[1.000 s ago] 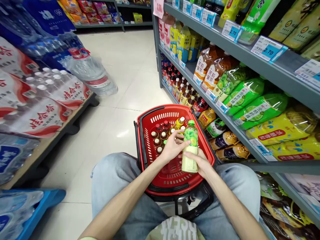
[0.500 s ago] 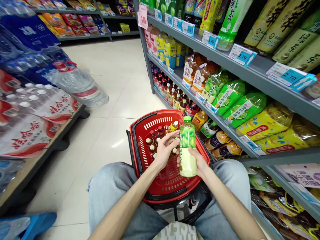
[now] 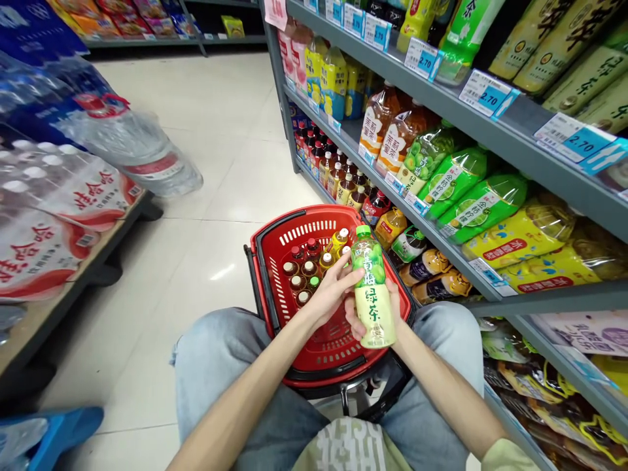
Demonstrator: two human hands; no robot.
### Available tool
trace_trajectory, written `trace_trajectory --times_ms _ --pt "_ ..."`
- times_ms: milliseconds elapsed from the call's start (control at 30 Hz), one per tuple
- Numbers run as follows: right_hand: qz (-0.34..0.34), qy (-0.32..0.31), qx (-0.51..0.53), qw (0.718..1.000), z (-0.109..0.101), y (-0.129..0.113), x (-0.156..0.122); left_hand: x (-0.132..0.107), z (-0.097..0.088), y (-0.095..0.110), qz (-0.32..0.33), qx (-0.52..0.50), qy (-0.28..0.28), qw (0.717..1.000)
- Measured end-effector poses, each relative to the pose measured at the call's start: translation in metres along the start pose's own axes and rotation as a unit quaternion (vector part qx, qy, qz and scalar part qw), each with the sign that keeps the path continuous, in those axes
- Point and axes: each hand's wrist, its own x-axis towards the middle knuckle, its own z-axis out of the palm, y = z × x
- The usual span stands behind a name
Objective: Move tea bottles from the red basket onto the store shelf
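Fingers (image 3: 354, 316) of the right hand (image 3: 396, 302) curl around the lower half of a green drink bottle (image 3: 377, 307), clamped on it from behind. The left hand (image 3: 333, 291) meets the bottle's upper left side, thumb lying across the label and the other fingers reaching toward the edge; whether they grip it, I cannot tell. Both bare forearms slant inward from the lower corners, the wrists nearly straight. The bottle is tilted, label facing up, green cap (image 3: 363, 230) pointing away from the person.

It is held above the right side of a red basket (image 3: 333, 341), which sits between two knees in pale jeans (image 3: 220, 343). Small capped bottles (image 3: 309, 268) stand grouped at the basket's far left.

Around it spreads a glossy, light tiled floor (image 3: 235, 144) in a shop. Grey shelves (image 3: 564, 297) packed with drinks rise on the right; shrink-wrapped bottle packs (image 3: 36, 248) and a large water jug (image 3: 152, 160) are on the left. Bright snack bags (image 3: 130, 25) line a shelf at the back.
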Motion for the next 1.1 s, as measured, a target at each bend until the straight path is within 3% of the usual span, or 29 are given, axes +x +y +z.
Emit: trace_trajectory --times_ms 133,200,267,433,700,800,900,1000,1100 --pt "0.032 0.012 -0.034 0.999 0.012 -0.002 0.011 -0.003 -0.007 0.008 -0.013 0.028 0.021 0.999" --pt "0.029 0.059 -0.081 0.995 0.018 0.0 0.014 -0.006 -0.014 0.008 -0.018 0.057 0.034 0.998" --pt "-0.019 0.118 -0.152 0.981 0.022 0.003 0.017 -0.006 -0.022 0.007 0.005 0.091 0.047 0.995" --pt "-0.159 0.184 -0.336 0.91 0.022 0.001 0.024 0.004 -0.036 0.004 0.077 0.204 0.052 0.974" --pt "-0.165 0.265 -0.508 0.803 0.011 -0.009 0.012 -0.001 -0.025 0.007 0.105 0.347 -0.004 0.932" --pt "-0.174 0.275 -0.544 0.773 0.016 -0.018 0.008 -0.006 -0.017 0.01 0.133 0.369 0.009 0.92" --pt "-0.222 0.264 -0.539 0.768 0.021 -0.028 0.006 -0.009 -0.003 0.023 0.172 0.392 0.042 0.903" --pt "-0.315 0.288 -0.482 0.765 0.017 -0.04 0.006 -0.006 0.022 0.054 0.242 0.425 0.095 0.867" --pt "-0.337 0.332 -0.415 0.777 0.005 -0.05 0.008 0.004 0.061 0.101 0.362 0.438 0.133 0.812"
